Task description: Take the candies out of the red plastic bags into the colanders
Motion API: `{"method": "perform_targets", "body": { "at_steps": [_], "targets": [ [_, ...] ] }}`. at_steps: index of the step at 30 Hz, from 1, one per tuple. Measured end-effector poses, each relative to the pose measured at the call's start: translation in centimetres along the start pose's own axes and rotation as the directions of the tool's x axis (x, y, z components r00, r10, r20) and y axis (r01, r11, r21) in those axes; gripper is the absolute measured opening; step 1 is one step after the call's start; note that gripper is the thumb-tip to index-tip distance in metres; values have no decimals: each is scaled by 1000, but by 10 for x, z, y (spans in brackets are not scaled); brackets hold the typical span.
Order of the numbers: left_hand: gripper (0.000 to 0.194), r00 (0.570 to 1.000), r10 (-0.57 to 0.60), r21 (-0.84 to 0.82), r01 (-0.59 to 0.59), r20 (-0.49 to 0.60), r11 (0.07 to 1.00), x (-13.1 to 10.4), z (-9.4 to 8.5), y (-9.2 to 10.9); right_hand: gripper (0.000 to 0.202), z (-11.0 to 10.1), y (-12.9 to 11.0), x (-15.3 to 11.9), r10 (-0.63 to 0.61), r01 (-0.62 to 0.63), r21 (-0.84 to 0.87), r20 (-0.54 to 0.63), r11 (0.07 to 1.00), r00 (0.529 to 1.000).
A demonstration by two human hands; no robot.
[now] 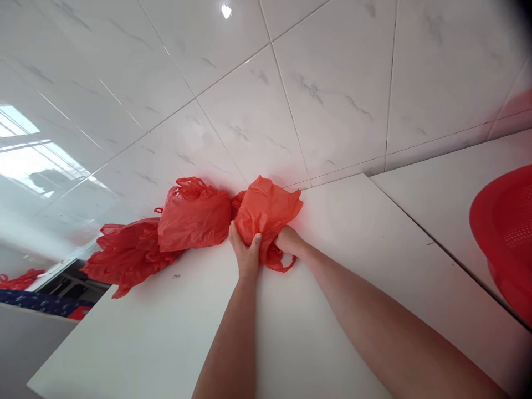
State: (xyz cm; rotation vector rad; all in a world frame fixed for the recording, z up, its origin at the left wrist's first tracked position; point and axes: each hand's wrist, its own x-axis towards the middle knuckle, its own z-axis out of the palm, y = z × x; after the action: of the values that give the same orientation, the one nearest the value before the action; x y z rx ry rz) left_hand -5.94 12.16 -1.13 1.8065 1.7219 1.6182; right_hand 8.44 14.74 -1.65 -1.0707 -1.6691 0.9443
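Observation:
A red plastic bag (269,206) stands on the white tabletop (174,327) against the tiled wall, its mouth and a handle loop facing me. My left hand (246,249) grips the bag's near left side, thumb apart from the fingers. At the mouth is my right hand (290,241), its fingers hidden by the plastic; I cannot tell whether they hold anything. Left of my hands sits a second, fuller-looking red plastic bag (194,219), its contents hidden. Beyond it a heap of crumpled red plastic bags (131,252) hangs partly over the table's far left edge.
Glossy marbled tiles (233,111) form the wall behind the table. A red plastic basket (502,233) with a perforated inside stands at the right, past a seam between the white tops. More red plastic (20,280) lies at the far left, near dark blue patterned cloth (41,302).

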Motion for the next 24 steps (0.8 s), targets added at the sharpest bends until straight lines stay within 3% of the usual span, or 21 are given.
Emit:
{"method": "perform_targets", "body": {
  "at_steps": [2,4,7,11,15,21,24],
  "targets": [
    [47,992,13,-11,-11,125,1000,-1,3,2,12,-4,2,1,25,-25,67,-10,997,1000],
    [27,982,-84,-42,92,168,995,0,5,-3,12,-10,5,2,64,-56,130,-62,990,996],
    [23,975,-211,-75,217,73,973,5,4,-16,15,-27,14,2,158,-104,218,-249,971,955],
    [19,960,-264,-146,249,-93,958,12,-2,-32,22,-65,25,-9,280,-124,339,-461,932,842],
    [28,932,-299,-244,247,-206,938,15,-5,-37,24,-96,26,-35,342,-131,408,-504,904,793],
    [54,929,-295,-330,212,-224,920,6,-13,-22,26,-112,12,-88,323,-142,341,-563,929,761],
    [70,945,-181,-189,132,-273,973,-6,-18,-5,28,-118,5,-111,267,-179,198,-656,964,706]
  ]
}}
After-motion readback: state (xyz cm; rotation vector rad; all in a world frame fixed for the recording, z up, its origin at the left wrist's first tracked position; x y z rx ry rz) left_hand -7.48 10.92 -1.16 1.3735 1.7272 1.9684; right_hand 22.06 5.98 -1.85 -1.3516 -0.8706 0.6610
